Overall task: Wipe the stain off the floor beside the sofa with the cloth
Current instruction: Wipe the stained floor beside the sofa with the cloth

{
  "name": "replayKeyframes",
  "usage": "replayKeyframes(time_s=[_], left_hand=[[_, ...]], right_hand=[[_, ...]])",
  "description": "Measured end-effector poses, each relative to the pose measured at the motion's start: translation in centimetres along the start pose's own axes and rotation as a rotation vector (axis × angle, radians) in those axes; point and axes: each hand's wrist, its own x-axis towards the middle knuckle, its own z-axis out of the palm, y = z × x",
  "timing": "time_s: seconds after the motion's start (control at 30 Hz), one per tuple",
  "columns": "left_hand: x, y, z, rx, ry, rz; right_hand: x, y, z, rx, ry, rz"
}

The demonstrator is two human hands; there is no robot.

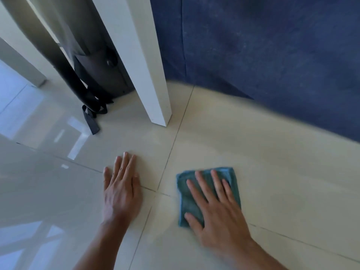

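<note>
A folded teal cloth lies flat on the cream tiled floor in front of the dark blue sofa. My right hand presses down on the cloth with its fingers spread, covering most of it. My left hand rests flat on the bare tile to the left of the cloth, fingers together, holding nothing. No stain shows on the tiles around the cloth; what lies under the cloth is hidden. The right hand and cloth look slightly blurred.
A white table leg stands on the floor to the upper left of the cloth. Behind the leg sits a dark bag with straps trailing onto the floor. The sofa's base curves along the right side.
</note>
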Motion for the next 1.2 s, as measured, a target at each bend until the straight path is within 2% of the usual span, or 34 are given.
replayKeyframes(time_s=[0.13,0.17,0.23,0.33,0.43,0.53,0.57,0.63,0.7,0.77,0.87,0.93,1.03,1.13,1.2], left_hand=[[0.3,-0.1,0.5,0.034,-0.003,-0.028],[0.2,-0.1,0.5,0.032,-0.008,-0.025],[0.2,0.0,0.4,0.021,-0.012,-0.015],[0.0,0.0,0.0,0.033,-0.011,-0.018],[0.3,0.2,-0.1,0.036,-0.026,-0.026],[0.4,0.0,0.1,0.035,-0.027,-0.023],[0.2,-0.1,0.1,0.034,-0.026,-0.016],[0.0,-0.4,0.0,0.033,-0.026,-0.010],[-0.1,-0.3,0.0,0.065,-0.038,-0.005],[-0.2,1.5,0.3,0.080,-0.079,0.084],[0.1,6.0,1.8,0.013,-0.116,0.307],[0.7,8.7,2.7,-0.004,-0.155,0.314],[1.3,10.1,3.2,0.005,-0.171,0.306],[1.3,10.4,3.3,0.015,-0.171,0.304],[1.3,10.5,3.4,0.018,-0.170,0.304]], right_hand=[[8.5,-2.8,-1.2,0.059,-0.004,0.252],[8.8,-4.5,-0.9,0.082,-0.005,0.232],[5.7,-6.9,0.3,0.105,-0.043,0.079],[-3.1,-5.4,1.3,0.020,-0.136,-0.140],[-4.0,-1.9,1.5,-0.077,-0.047,-0.061],[0.6,-5.1,0.5,0.049,-0.035,0.152],[1.2,-7.4,0.9,0.069,-0.034,0.140],[-0.2,-11.0,1.9,0.064,-0.125,-0.011],[-3.1,-10.6,2.8,0.018,-0.151,-0.099],[-5.8,-6.2,3.1,0.001,-0.023,0.031],[-7.4,2.8,1.5,0.015,0.067,0.519],[-8.1,9.1,0.1,0.009,0.022,0.805],[-9.3,16.3,-1.7,0.085,-0.017,1.110],[-7.1,20.4,-3.1,0.139,0.027,1.233],[-2.4,21.2,-3.8,0.137,0.042,1.175]])
